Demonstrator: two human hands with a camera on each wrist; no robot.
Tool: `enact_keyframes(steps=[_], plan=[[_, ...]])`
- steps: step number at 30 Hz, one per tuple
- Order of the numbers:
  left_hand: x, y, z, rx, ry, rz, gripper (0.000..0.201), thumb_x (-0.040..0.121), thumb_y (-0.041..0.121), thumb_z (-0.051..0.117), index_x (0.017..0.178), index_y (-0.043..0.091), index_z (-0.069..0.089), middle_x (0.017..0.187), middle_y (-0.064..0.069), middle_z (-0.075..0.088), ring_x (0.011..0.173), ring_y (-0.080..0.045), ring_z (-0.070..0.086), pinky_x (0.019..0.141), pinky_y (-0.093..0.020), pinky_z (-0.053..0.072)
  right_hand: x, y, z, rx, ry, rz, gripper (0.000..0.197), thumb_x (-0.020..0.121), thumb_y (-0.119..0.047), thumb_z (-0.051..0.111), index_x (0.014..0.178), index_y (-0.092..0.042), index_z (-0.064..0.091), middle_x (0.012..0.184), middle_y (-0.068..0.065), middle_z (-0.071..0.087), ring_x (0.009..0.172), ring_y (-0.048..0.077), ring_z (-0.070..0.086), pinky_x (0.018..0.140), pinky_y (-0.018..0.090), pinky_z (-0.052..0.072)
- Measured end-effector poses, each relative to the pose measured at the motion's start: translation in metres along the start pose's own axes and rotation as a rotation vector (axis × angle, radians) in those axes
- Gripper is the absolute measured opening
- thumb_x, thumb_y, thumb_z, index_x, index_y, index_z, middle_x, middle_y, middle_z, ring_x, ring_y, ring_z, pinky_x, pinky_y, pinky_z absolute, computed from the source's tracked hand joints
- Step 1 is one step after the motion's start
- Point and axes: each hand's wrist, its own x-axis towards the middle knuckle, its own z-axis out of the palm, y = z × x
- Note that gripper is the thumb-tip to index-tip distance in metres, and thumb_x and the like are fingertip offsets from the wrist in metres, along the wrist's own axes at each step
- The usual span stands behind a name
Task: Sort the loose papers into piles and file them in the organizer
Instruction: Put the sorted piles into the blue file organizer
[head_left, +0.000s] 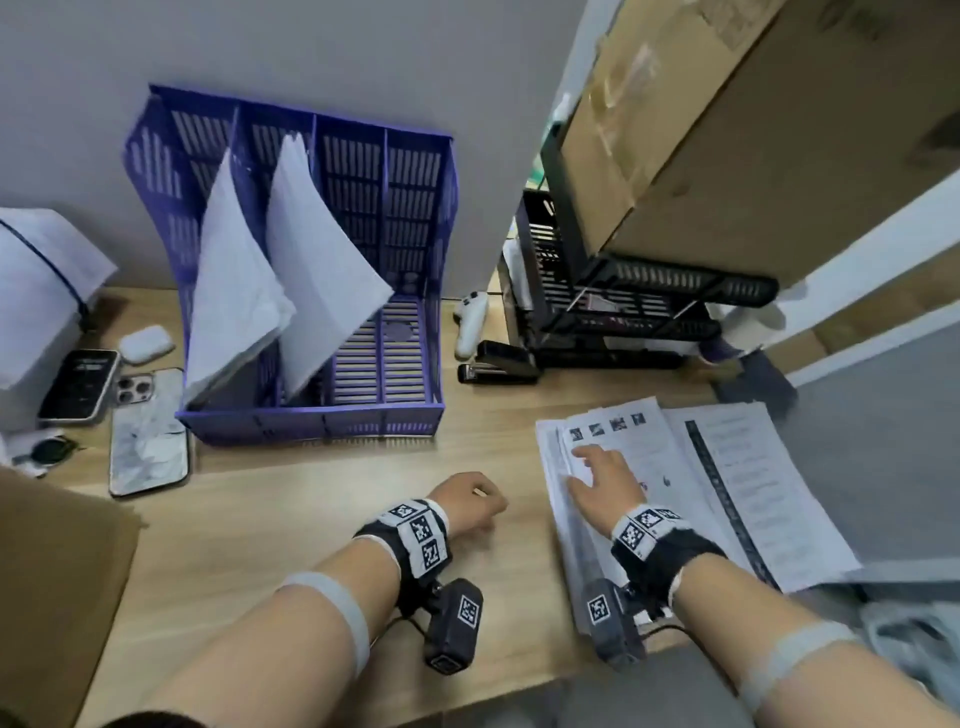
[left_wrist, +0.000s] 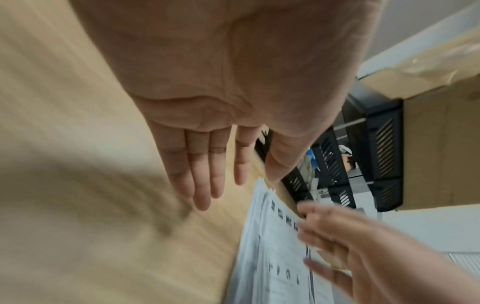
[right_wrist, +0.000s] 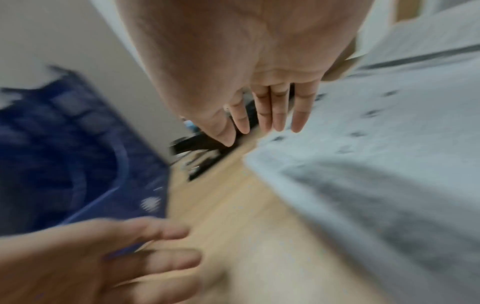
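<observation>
A purple organizer (head_left: 311, 418) stands at the back of the wooden desk, blurred in the right wrist view (right_wrist: 78, 164). Its two left slots each hold a leaning white paper pile (head_left: 234, 280) (head_left: 322, 260); the two right slots are bare. Loose printed papers (head_left: 727, 493) (left_wrist: 275, 257) (right_wrist: 376, 164) lie spread at the right front. My right hand (head_left: 597, 478) (right_wrist: 259, 115) is open, its straight fingers over the left part of the top sheet. My left hand (head_left: 470, 501) (left_wrist: 207, 164) hovers open over bare desk, just left of the papers, holding nothing.
A black stapler (head_left: 498, 364) and a white controller (head_left: 471, 325) lie between the organizer and a black mesh rack (head_left: 623, 301) carrying a cardboard box (head_left: 753, 130). Two phones (head_left: 78, 384) (head_left: 148, 431) and an earbud case (head_left: 145, 344) sit left of the organizer.
</observation>
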Motion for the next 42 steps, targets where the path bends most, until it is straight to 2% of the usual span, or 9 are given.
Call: enact_keyframes(steps=[6, 10, 15, 19, 22, 25, 30, 35, 42], plan=[[0.043, 0.014, 0.075, -0.159, 0.01, -0.058, 0.075, 0.063, 0.035, 0.07, 0.131, 0.014, 0.045, 0.124, -0.022, 0.06, 0.084, -0.032, 0.065, 0.075, -0.043, 0.054, 0.019, 0.141, -0.032, -0.072, -0.049, 0.285, 0.063, 0.087, -0.033, 0.057, 0.146, -0.02, 0.039, 0.15, 0.013, 0.039, 0.131, 0.032, 0.046, 0.107, 0.041, 0.042], [0.061, 0.019, 0.103, -0.251, 0.156, -0.143, 0.074, 0.066, 0.028, 0.072, 0.132, 0.014, 0.042, 0.111, -0.02, 0.066, 0.082, -0.034, 0.067, 0.065, -0.043, 0.054, 0.036, 0.171, -0.039, -0.097, -0.141, 0.293, 0.072, 0.091, -0.035, 0.054, 0.154, -0.022, 0.021, 0.161, 0.008, 0.02, 0.144, 0.031, 0.027, 0.112, 0.044, 0.033], [0.067, 0.034, 0.126, -0.035, 0.249, -0.136, 0.05, 0.08, 0.036, 0.075, 0.117, 0.02, 0.046, 0.106, -0.006, 0.066, 0.089, -0.025, 0.066, 0.064, -0.031, 0.052, 0.041, 0.174, -0.027, -0.128, -0.225, 0.225, 0.068, 0.09, -0.04, 0.049, 0.151, -0.018, 0.03, 0.153, 0.013, 0.033, 0.134, 0.031, 0.042, 0.106, 0.036, 0.041], [0.082, 0.039, 0.144, 0.03, 0.178, -0.061, 0.04, 0.079, 0.043, 0.075, 0.107, 0.015, 0.07, 0.109, -0.006, 0.073, 0.093, -0.025, 0.069, 0.084, -0.038, 0.058, 0.029, 0.171, -0.018, -0.143, -0.189, 0.108, 0.05, 0.082, -0.046, 0.045, 0.125, -0.023, 0.058, 0.132, 0.01, 0.051, 0.123, 0.03, 0.051, 0.104, 0.038, 0.043], [0.088, 0.04, 0.152, 0.05, 0.215, 0.01, 0.037, 0.085, 0.033, 0.071, 0.119, 0.02, 0.066, 0.12, -0.001, 0.07, 0.109, -0.026, 0.065, 0.088, -0.026, 0.049, 0.025, 0.172, -0.016, -0.076, -0.181, 0.053, 0.039, 0.09, -0.034, 0.049, 0.125, -0.025, 0.061, 0.131, 0.002, 0.05, 0.122, 0.021, 0.052, 0.105, 0.032, 0.04], [0.088, 0.038, 0.15, 0.017, 0.222, 0.015, 0.036, 0.09, 0.023, 0.063, 0.126, 0.019, 0.061, 0.125, -0.004, 0.068, 0.112, -0.028, 0.063, 0.098, -0.032, 0.049, 0.03, 0.174, -0.021, -0.022, -0.111, 0.004, 0.036, 0.09, -0.029, 0.052, 0.125, -0.025, 0.06, 0.129, 0.0, 0.055, 0.123, 0.021, 0.051, 0.105, 0.031, 0.039], [0.08, 0.023, 0.121, -0.086, 0.25, -0.004, 0.023, 0.089, 0.013, 0.061, 0.112, 0.015, 0.065, 0.104, -0.003, 0.068, 0.085, -0.018, 0.061, 0.076, -0.023, 0.045, 0.037, 0.159, -0.026, 0.15, -0.048, 0.143, 0.062, 0.084, -0.028, 0.058, 0.142, -0.015, 0.041, 0.136, 0.006, 0.05, 0.125, 0.024, 0.049, 0.106, 0.036, 0.04], [0.072, 0.012, 0.103, -0.176, 0.241, 0.032, 0.035, 0.082, 0.027, 0.075, 0.115, 0.017, 0.066, 0.104, 0.001, 0.068, 0.087, -0.015, 0.064, 0.069, -0.019, 0.048, 0.031, 0.126, -0.009, 0.363, -0.119, 0.056, 0.045, 0.09, -0.011, 0.056, 0.133, -0.021, 0.05, 0.115, -0.008, 0.056, 0.101, 0.008, 0.053, 0.086, 0.02, 0.04], [0.035, 0.031, 0.07, -0.35, 0.232, 0.135, 0.024, 0.081, 0.022, 0.078, 0.102, 0.011, 0.073, 0.099, -0.007, 0.077, 0.09, -0.026, 0.074, 0.091, -0.045, 0.057, 0.036, 0.095, -0.036, 0.736, -0.102, 0.139, 0.071, 0.085, -0.004, 0.064, 0.147, -0.02, 0.031, 0.139, 0.004, 0.053, 0.12, 0.021, 0.056, 0.106, 0.044, 0.044]])
